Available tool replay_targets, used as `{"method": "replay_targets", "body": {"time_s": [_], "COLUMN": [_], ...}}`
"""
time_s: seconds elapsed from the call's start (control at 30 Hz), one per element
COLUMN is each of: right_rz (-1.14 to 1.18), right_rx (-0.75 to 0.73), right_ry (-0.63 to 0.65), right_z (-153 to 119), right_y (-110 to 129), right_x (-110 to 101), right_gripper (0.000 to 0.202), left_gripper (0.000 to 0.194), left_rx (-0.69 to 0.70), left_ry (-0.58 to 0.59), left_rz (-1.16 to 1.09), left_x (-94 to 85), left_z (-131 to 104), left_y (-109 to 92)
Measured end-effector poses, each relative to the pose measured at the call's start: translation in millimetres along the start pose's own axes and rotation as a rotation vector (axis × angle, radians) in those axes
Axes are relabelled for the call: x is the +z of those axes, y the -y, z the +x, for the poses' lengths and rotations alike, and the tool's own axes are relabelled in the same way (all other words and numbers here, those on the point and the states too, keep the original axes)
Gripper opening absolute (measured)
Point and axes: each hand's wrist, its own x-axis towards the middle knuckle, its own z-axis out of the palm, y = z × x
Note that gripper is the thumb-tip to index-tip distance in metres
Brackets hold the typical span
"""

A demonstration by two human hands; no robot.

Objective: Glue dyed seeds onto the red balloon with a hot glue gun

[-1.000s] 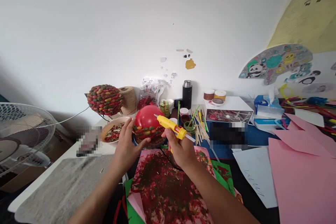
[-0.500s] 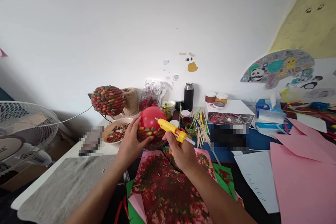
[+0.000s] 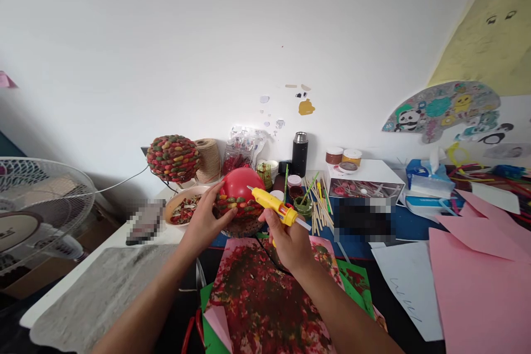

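Observation:
A red balloon (image 3: 244, 183), its lower part covered with rows of red, green and yellow shells that look like pistachio shells (image 3: 238, 209), sits in front of me. My left hand (image 3: 207, 220) holds its left side, fingers along the curve and thumb pressed against the shell rows. In my right hand (image 3: 288, 240) is a yellow glue gun (image 3: 271, 203), its nozzle pointing left at the balloon's right side, with a pale glue stick out of the back. Below lies a paint-stained pink sheet (image 3: 269, 298). A bowl of coloured shells (image 3: 172, 206) stands left of the balloon.
A finished-looking shell-covered ball (image 3: 173, 159) stands at the back left beside a twine spool (image 3: 208, 160). Behind are a black flask (image 3: 299, 155), paint jars (image 3: 304, 206) and wooden sticks (image 3: 320, 213). Red-handled scissors (image 3: 193, 332) lie near the front; a fan (image 3: 37, 210) is far left.
My left thumb has shifted slightly on the shell rows. The glue gun stays beside the balloon's right side, and the whole view has moved a little.

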Motion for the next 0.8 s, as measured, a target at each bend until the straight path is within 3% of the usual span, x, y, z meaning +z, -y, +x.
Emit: {"method": "replay_targets", "body": {"time_s": [0.27, 0.5, 0.8], "right_rz": [0.019, 0.001, -0.014], "right_rx": [0.027, 0.023, 0.015], "right_ry": [-0.030, -0.022, -0.018], "right_z": [1, 1, 0], "right_y": [-3, -1, -2], "right_x": [-1, -2, -3], "right_gripper": [0.075, 0.074, 0.074], "left_gripper": [0.064, 0.073, 0.065], "left_rx": [0.026, -0.031, -0.045], "left_ry": [-0.004, -0.031, -0.027], "left_rz": [0.029, 0.079, -0.048], "left_x": [0.0, 5.4, 4.7], "left_z": [-1, 0, 4], "left_y": [3, -4, -6]}}
